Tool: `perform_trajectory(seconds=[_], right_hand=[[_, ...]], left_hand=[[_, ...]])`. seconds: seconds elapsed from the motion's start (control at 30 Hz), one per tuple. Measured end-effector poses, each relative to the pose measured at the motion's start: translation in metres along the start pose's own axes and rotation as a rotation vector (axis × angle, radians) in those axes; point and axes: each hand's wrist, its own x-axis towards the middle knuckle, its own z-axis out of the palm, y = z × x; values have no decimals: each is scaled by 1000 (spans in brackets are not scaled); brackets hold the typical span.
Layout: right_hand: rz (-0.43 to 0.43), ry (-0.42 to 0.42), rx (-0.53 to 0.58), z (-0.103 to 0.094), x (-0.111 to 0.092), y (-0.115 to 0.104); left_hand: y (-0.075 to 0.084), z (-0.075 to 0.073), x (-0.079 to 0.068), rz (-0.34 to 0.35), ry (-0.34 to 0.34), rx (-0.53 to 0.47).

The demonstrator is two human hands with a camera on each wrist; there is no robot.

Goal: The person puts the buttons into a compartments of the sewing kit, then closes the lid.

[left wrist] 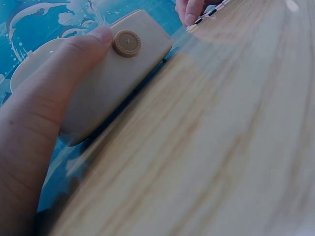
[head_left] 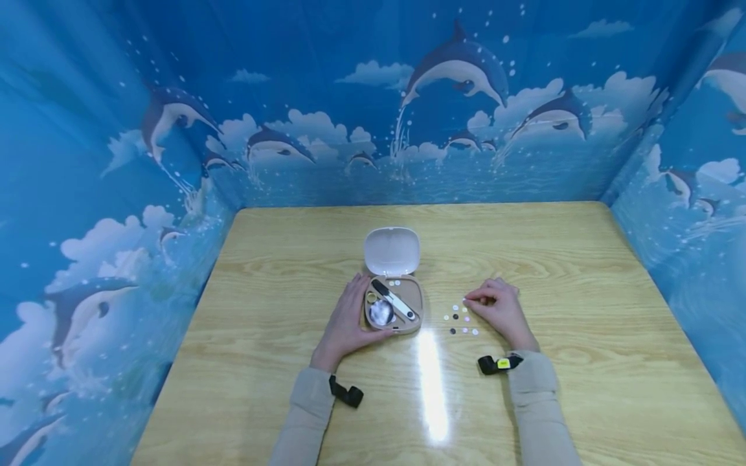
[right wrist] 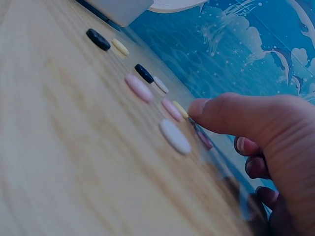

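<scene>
Left hand (left wrist: 47, 98): my thumb lies along the front of the pale case (left wrist: 110, 81), tip just beside its round tan catch (left wrist: 127, 43), which bears a small cross mark and a beaded rim. Lid (left wrist: 35, 60) shows beyond the thumb, partly hidden by it. Case sits on the wood-grain bench (left wrist: 211, 147). Top edge: fingers of my right hand (left wrist: 189, 9) point down beside dark and pale discs (left wrist: 209, 16). Blue dolphin sheet (left wrist: 64, 10) behind.

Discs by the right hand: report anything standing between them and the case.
Nothing visible: bare table separates the discs from the case, whose lid stands open at the far side, off that path.
</scene>
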Motion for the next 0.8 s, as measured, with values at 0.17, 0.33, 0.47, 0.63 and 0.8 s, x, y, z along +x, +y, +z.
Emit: perform_trajectory(seconds=[0.17, 0.33, 0.47, 0.63, 0.8], right_hand=[[25, -10, 4, -1, -1, 2], [44, -16, 2, -1, -1, 3], [52, -11, 11, -2, 1, 1], [52, -3, 4, -3, 2, -1], [72, -2, 17, -5, 5, -7]], left_hand=[[1, 0, 0, -15, -7, -4], [0, 1, -1, -18, -3, -2], [0, 1, -2, -27, -3, -7], [2, 0, -2, -27, 2, -17], [3, -1, -2, -29, -5, -17]])
